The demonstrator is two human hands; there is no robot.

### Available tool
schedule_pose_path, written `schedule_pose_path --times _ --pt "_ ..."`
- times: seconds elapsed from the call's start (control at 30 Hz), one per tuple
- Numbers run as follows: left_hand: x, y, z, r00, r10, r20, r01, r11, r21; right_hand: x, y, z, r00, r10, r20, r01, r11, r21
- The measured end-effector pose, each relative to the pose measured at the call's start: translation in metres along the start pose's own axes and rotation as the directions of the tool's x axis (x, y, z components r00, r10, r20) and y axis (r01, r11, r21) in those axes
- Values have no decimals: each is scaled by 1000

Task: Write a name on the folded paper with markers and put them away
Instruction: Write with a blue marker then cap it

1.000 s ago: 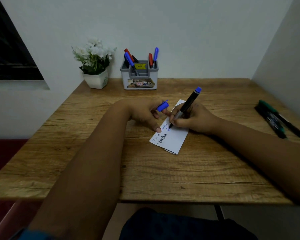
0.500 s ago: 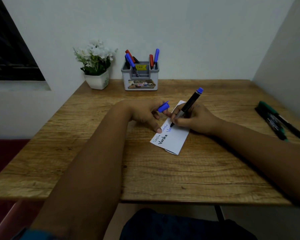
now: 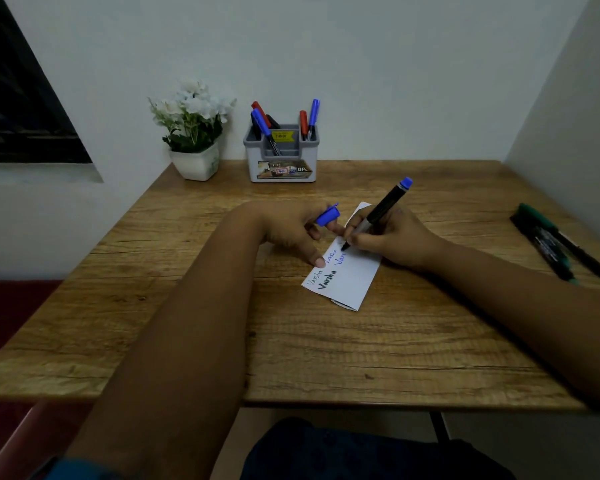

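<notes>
Here, in the head view, the folded paper (image 3: 347,278) lies mid-table (image 3: 187,306), its far end hidden under both hands. The right hand (image 3: 392,240) pinches a blue-ended marker (image 3: 378,213), tip on the paper. The left hand (image 3: 291,230) holds the blue cap (image 3: 328,216), thumb pressing the paper's edge. Green markers (image 3: 561,247) lie right, partly blurred.

paper (image 3: 347,275) on table (image 3: 187,306) (centre) — holder (image 3: 282,157) behind
</notes>
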State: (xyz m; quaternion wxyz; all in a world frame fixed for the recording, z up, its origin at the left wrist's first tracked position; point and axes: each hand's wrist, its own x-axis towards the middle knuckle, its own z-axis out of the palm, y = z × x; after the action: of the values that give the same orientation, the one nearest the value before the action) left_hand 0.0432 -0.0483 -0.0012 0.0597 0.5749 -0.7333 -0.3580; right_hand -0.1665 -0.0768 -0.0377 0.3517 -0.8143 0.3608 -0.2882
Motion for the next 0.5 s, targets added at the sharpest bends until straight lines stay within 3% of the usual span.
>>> schedule_pose_path --times 0.33,0.5 --pt "0 2 -1 1000 -13 1 13 1000 8 2 2 0 1000 1 5 -1 998 -62" --pt "0 2 -1 1000 -12 -2 12 1000 7 2 3 0 997 28 -66 -28 1000 5"
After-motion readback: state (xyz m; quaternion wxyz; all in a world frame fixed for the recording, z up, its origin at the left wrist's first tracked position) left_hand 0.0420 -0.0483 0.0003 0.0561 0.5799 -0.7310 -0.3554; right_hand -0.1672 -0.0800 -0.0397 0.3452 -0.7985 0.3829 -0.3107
